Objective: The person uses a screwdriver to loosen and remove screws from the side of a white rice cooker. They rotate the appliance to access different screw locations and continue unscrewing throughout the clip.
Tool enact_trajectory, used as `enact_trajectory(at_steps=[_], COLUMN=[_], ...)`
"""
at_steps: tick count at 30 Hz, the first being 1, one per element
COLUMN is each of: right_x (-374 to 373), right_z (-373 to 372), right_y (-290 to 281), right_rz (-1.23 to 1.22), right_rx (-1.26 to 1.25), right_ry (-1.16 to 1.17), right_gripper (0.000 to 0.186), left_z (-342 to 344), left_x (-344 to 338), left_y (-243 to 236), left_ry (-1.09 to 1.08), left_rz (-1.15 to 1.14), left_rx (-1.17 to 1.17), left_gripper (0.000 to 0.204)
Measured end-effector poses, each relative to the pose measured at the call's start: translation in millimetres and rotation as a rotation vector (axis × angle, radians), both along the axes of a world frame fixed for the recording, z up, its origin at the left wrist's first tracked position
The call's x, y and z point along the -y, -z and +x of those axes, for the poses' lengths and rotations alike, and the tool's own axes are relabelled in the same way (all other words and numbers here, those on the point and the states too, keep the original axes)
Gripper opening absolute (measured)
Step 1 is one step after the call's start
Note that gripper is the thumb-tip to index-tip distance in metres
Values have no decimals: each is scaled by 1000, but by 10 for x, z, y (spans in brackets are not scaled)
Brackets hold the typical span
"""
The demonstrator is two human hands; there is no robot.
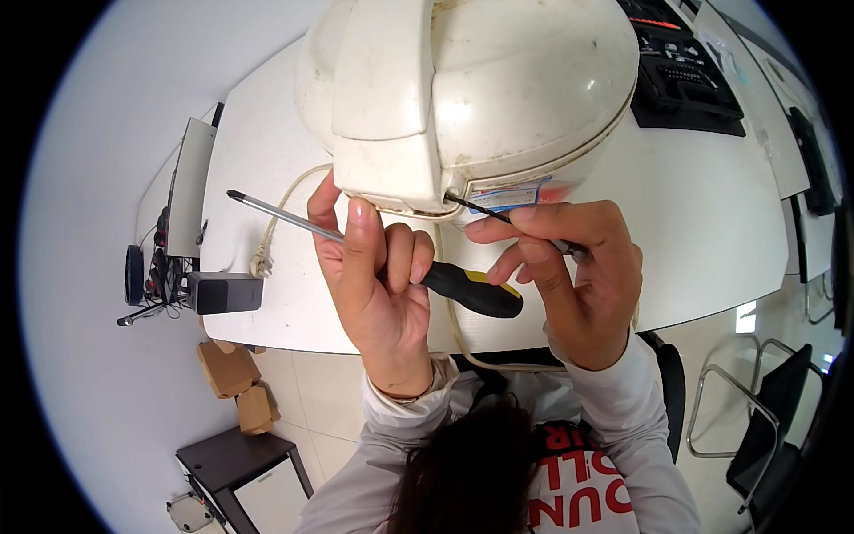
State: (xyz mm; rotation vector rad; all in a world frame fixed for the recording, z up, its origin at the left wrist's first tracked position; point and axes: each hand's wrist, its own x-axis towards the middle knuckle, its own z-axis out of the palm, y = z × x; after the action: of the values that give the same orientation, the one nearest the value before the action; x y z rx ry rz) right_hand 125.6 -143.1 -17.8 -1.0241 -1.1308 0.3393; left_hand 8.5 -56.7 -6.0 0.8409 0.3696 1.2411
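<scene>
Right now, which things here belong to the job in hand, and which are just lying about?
In the job:
domed white appliance
thin black bit, in the right grip, its tip at the appliance
screwdriver, in the left grip

Seemingly lying about:
cardboard boxes
dark side table
black chair
grey box

A person (654,445) in a white long-sleeved top is working at a white table (712,222), the left hand (378,289) gripping a screwdriver (471,290) by its black-and-yellow handle, the shank pointing leftward, while the fingertips (358,210) are resting against the lower edge of a stained off-white rice cooker (525,98). The right hand (583,285) is pinching a dark twist drill bit (485,211), its tip meeting the cooker's lower corner. A pale power plug (260,264) is lying at left; a black tool case (689,84) is sitting at upper right.
</scene>
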Motion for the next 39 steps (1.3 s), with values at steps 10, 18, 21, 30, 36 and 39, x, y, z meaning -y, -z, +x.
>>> enact_trajectory(at_steps=[10, 18, 21, 30, 36, 39], right_x=[22, 71, 50, 55, 77, 41], right_z=[131, -72, -109, -64, -62, -91], right_y=[-127, -125, -98, -169, -222, -159], right_rz=[-104, -294, -257, -186, -178, -110], right_rx=[60, 168, 143, 354, 416, 364], right_ry=[-76, -61, -4, 232, 236, 279], right_gripper=[20, 15, 15, 21, 26, 26], left_z=[12, -1, -1, -28, -40, -41], left_x=[15, -3, 1, -24, -45, -39], left_y=[-57, 9, 3, 43, 79, 83], left_ry=[-1, -23, -20, -14, 16, -5], left_rz=[-1, 16, 16, 29, 61, 54], left_rx=[-55, -25, -34, -26, -6, -17], left_gripper=[17, 27, 27, 26, 27, 27])
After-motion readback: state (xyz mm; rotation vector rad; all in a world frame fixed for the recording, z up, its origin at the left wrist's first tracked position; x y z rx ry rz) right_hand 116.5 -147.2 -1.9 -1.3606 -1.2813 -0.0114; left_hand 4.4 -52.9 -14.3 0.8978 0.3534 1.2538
